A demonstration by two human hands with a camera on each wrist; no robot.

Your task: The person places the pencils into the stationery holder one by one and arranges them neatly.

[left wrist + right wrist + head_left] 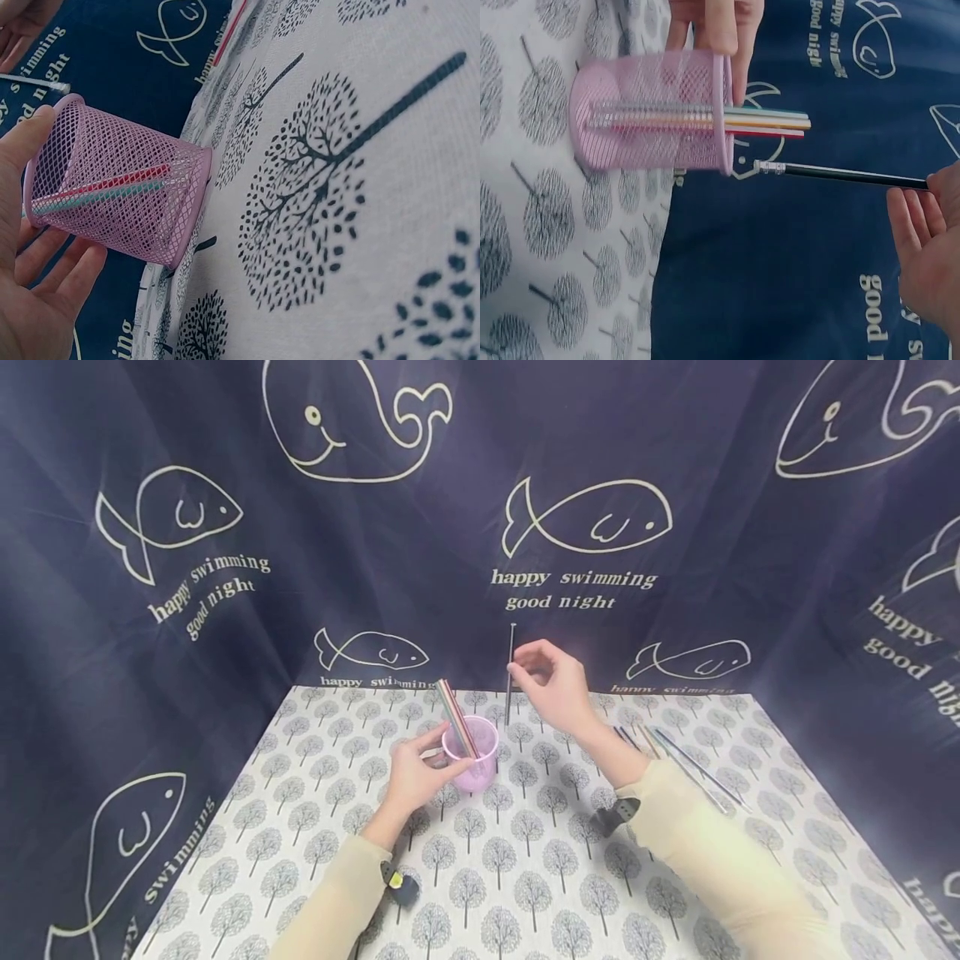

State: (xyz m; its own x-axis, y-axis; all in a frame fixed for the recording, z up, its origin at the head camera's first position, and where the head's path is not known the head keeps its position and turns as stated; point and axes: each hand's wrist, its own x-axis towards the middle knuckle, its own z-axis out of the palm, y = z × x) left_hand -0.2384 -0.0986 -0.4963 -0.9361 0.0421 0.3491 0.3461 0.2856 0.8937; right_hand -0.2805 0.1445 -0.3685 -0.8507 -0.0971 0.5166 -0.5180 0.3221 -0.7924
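A pink mesh pencil cup (480,774) stands upright on the table. My left hand (416,770) holds it, thumb at the rim and fingers round its far side. Several pencils (769,122) lean together inside the cup, their ends sticking out above the rim. My right hand (555,685) pinches a dark pencil (840,174) near its upper end, to the right of the cup. This pencil hangs nearly upright, its eraser end (769,166) pointing down and level with the area just above the rim.
Several more pencils (699,766) lie loose on the tree-print tablecloth (465,860), at the right beyond my right forearm. A dark blue curtain (420,543) with fish and whale drawings surrounds the table at the back and sides.
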